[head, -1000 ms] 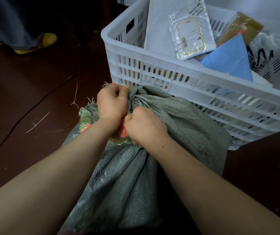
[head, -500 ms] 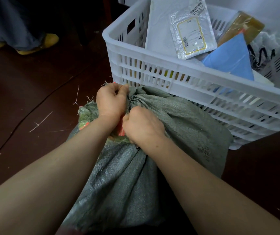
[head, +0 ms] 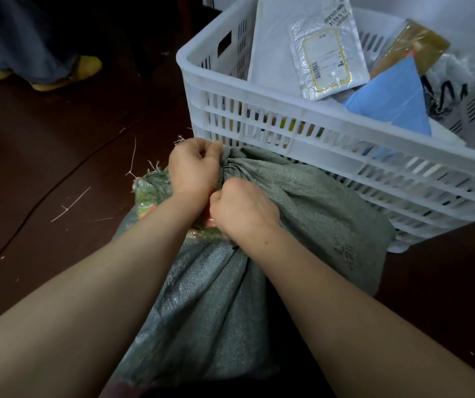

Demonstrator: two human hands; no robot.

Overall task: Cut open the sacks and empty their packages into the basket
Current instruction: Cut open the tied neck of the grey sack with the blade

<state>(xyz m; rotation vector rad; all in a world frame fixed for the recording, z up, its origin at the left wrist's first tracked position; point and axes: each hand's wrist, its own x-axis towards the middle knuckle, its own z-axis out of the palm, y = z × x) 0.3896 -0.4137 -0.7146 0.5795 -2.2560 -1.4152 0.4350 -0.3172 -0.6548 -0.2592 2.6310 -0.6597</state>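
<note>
Both hands clenched on bunched neck of grey sack (head: 302,202): left hand (head: 193,170), right hand (head: 242,208). Sack on floor, pressed against white basket (head: 259,110), which already holds packages (head: 325,56). Risk imo: weave rips suddenly, contents dump onto floor.

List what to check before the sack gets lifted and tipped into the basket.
1. Left hand grips the sack neck: ok.
2. Right hand grips the sack: ok.
3. Sack open: ok, contents show beside the left hand.
4. Basket touching the sack: ok.
5. Room in basket: cannot tell; packages already reach the rim.
6. Cutter put away: cannot tell; none in view.
</note>
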